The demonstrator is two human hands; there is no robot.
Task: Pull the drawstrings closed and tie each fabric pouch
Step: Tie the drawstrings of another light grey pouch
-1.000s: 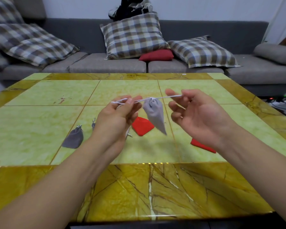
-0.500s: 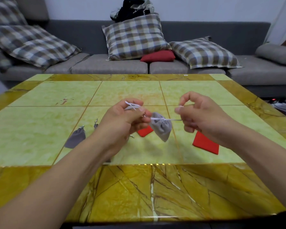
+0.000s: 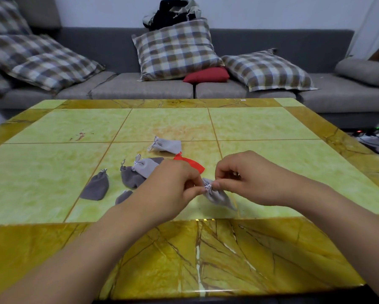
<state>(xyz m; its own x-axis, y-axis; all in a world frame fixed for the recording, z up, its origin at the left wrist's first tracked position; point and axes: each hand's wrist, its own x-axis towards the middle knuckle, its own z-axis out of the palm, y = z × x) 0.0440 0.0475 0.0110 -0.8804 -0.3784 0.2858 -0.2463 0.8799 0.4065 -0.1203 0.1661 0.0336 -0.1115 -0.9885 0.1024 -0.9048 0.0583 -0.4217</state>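
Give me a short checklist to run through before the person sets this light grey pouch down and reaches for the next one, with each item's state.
1. Both hands on the work: left hand and right hand each pinch at the neck of the light grey pouch: ok.
2. Mouth drawn closed: neck looks gathered tight: ok.
3. Knot finished: fingers cover the white drawstring: cannot tell.
4. Pouch supported: its bottom lies on the table: ok.
5. Pouches remaining: the red pouch is partly hidden behind the left hand, so whether it is tied: cannot tell.
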